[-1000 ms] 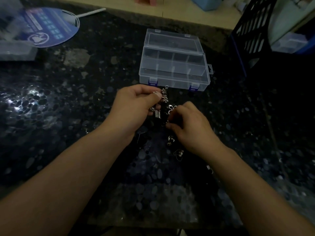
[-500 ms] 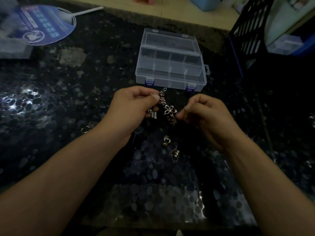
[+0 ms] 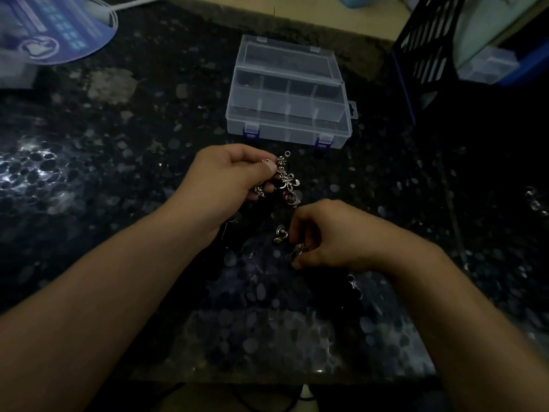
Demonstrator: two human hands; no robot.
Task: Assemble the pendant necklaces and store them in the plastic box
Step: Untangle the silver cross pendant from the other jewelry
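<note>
Left hand [image 3: 228, 173]: my fingers [image 3: 269, 168] pinch a cluster of silver pendants [image 3: 286, 181], held just above the worktop [image 3: 118, 203].
Right hand [image 3: 329, 236]: curled low on the worktop, fingers closed round a small metal pendant [image 3: 300, 249].
Loose charm [image 3: 280, 231]: lies on the worktop between my hands.
Plastic box [image 3: 289, 114]: beyond my hands, lid open, compartments facing up.
Blue fan [image 3: 56, 31]: far left corner.

The dark speckled stone surface [image 3: 124, 179] carries a clear compartmented plastic box [image 3: 289, 114] (lid open) and a blue round fan [image 3: 53, 31].
</note>
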